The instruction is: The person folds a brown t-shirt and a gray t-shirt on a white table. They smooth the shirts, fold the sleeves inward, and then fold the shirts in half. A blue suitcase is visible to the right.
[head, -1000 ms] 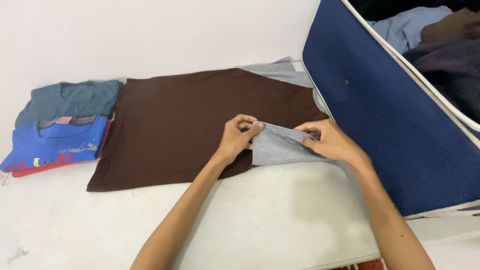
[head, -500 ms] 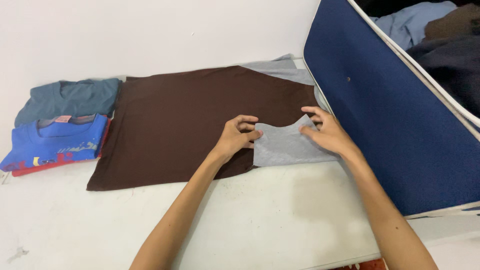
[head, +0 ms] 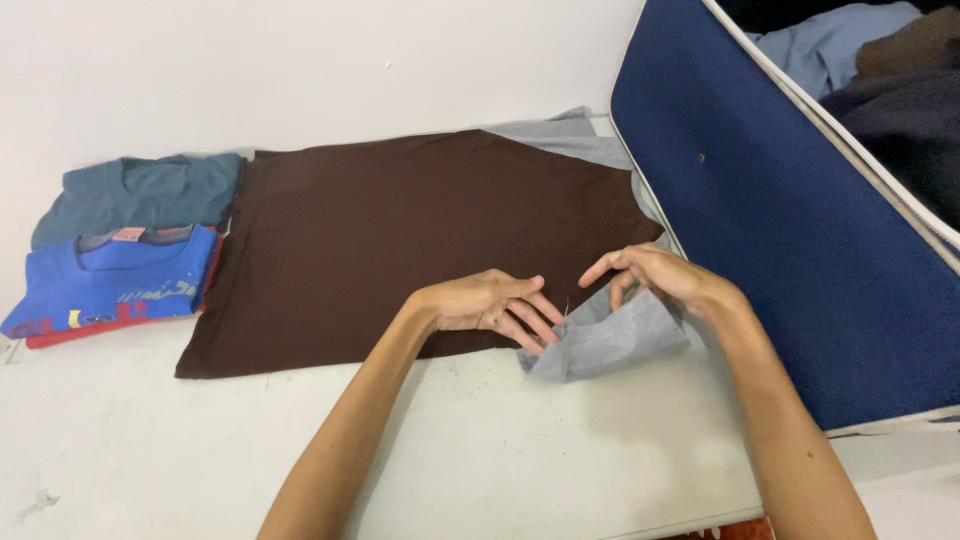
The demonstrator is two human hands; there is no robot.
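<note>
Grey, soft jersey sleeve [head: 605, 340] lies crumpled on the white counter [head: 480, 450] at the brown flat-spread cotton shirt's [head: 400, 240] corner, light and floppy, best pinched at its hem, between the left hand [head: 490, 305], fingers spread, and right hand [head: 665, 280], fingers loosely curled.

Spread shirt [head: 400, 240] lay on table [head: 500, 450]; folded stack [head: 110, 280] to its left, suitcase [head: 790, 230] to its right, sleeve [head: 610, 335] at its near-right corner.
</note>
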